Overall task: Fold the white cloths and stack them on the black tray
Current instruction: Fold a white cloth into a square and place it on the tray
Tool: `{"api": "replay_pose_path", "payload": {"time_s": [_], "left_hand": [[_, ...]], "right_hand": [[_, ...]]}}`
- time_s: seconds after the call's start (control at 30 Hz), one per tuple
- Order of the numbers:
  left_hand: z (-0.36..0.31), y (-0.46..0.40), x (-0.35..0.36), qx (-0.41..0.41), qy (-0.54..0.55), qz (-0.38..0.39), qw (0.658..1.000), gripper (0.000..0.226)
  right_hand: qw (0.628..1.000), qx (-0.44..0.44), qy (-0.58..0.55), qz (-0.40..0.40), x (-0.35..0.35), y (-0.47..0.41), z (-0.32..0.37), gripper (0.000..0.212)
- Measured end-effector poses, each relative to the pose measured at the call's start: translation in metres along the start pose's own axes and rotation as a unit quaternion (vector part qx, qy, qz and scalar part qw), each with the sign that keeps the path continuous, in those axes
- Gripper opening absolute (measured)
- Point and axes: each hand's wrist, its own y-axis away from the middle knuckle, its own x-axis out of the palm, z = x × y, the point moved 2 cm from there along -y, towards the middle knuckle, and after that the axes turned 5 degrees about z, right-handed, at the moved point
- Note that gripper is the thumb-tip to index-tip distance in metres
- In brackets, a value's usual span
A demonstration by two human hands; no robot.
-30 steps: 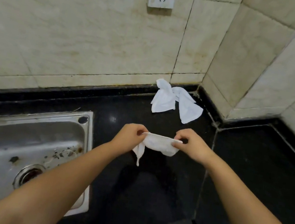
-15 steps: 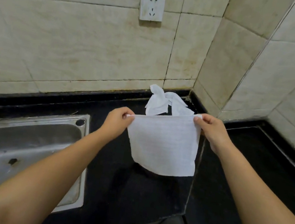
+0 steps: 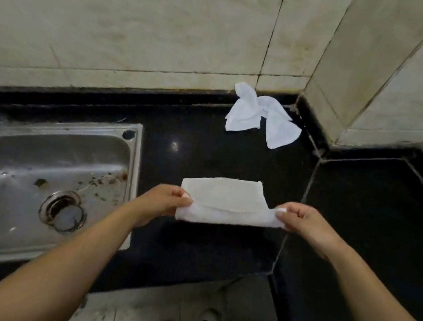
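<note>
A steel sink [image 3: 37, 159] is set into the black worktop [image 3: 206, 153] at the left, with a round drain [image 3: 63, 210] in its basin and specks of dirt around it. To the right of the sink, the left hand [image 3: 161, 201] has its grip narrow, fingers curled and pinching the left end of a white cloth [image 3: 223, 201]. The cloth is folded over on itself into a band whose long axis runs left to right, roughly level, its far fold lying toward the wall and its near edge toward the person. It sits low over the worktop; whether it touches the surface cannot be told. The right hand [image 3: 303, 223] pinches the cloth's right end in the same narrow grip, fingers curled. Farther back, near the corner of the tiled wall [image 3: 143, 23], 2 crumpled white cloths [image 3: 262, 115] lie on the worktop, touching each other and well apart from the held one.
</note>
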Motion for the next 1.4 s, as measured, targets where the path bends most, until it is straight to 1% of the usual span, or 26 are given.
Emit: {"api": "replay_pose_path", "payload": {"time_s": [0.1, 0.17, 0.2, 0.27, 0.37, 0.43, 0.6, 0.73, 0.83, 0.9, 0.97, 1.07, 1.17, 1.2, 1.27, 1.33, 1.4], "left_hand": [[0.037, 0.005, 0.013, -0.093, -0.037, 0.029, 0.995, 0.006], [0.044, 0.002, 0.014, -0.113, -0.059, 0.023, 0.992, 0.005], [0.044, -0.001, 0.013, -0.112, -0.069, 0.012, 0.991, 0.006], [0.041, -0.011, 0.007, -0.095, -0.097, -0.033, 0.990, 0.008], [0.027, -0.028, -0.003, -0.062, -0.165, -0.136, 0.975, 0.010], [0.017, -0.039, -0.006, -0.045, -0.200, -0.186, 0.961, 0.011], [0.013, -0.065, -0.002, -0.026, -0.275, -0.224, 0.935, 0.015], [0.018, -0.074, 0.004, -0.007, -0.362, -0.242, 0.900, 0.016], [0.019, -0.073, 0.006, 0.007, -0.388, -0.260, 0.884, 0.013], [0.020, -0.067, 0.005, -0.002, -0.380, -0.277, 0.883, 0.019], [0.024, -0.054, 0.005, -0.033, -0.364, -0.299, 0.881, 0.027], [0.038, -0.031, 0.015, -0.091, -0.395, -0.302, 0.863, 0.039], [0.053, -0.014, 0.030, -0.133, -0.436, -0.272, 0.847, 0.044], [0.056, -0.010, 0.035, -0.137, -0.446, -0.265, 0.844, 0.042], [0.060, -0.007, 0.041, -0.136, -0.451, -0.263, 0.842, 0.037], [0.061, -0.006, 0.043, -0.137, -0.432, -0.267, 0.850, 0.035], [0.059, -0.008, 0.041, -0.143, -0.407, -0.265, 0.862, 0.034]], "right_hand": [[0.992, 0.097, 0.038, 0.066, 0.020, 0.006, -0.032, 0.012], [0.989, 0.119, 0.045, 0.072, 0.026, 0.002, -0.038, 0.013], [0.990, 0.117, 0.043, 0.062, 0.026, -0.004, -0.037, 0.014], [0.993, 0.105, 0.053, 0.027, 0.025, -0.021, -0.032, 0.013], [0.987, 0.079, 0.135, -0.040, 0.021, -0.052, -0.021, 0.014], [0.978, 0.075, 0.177, -0.080, 0.021, -0.071, -0.016, 0.015], [0.955, 0.085, 0.257, -0.125, 0.025, -0.103, -0.021, 0.017], [0.937, 0.084, 0.310, -0.136, 0.028, -0.107, -0.027, 0.018], [0.912, 0.067, 0.380, -0.138, 0.030, -0.107, -0.022, 0.027], [0.891, 0.052, 0.434, -0.125, 0.031, -0.111, -0.012, 0.035], [0.886, 0.018, 0.456, -0.085, 0.041, -0.119, 0.005, 0.034], [0.899, -0.044, 0.435, 0.027, 0.078, -0.139, 0.036, 0.029], [0.888, -0.092, 0.437, 0.112, 0.129, -0.152, 0.057, 0.034], [0.877, -0.109, 0.450, 0.127, 0.143, -0.156, 0.061, 0.036], [0.840, -0.142, 0.503, 0.146, 0.160, -0.160, 0.067, 0.036], [0.796, -0.166, 0.559, 0.162, 0.166, -0.163, 0.071, 0.032], [0.767, -0.183, 0.591, 0.170, 0.168, -0.164, 0.073, 0.026]]}}
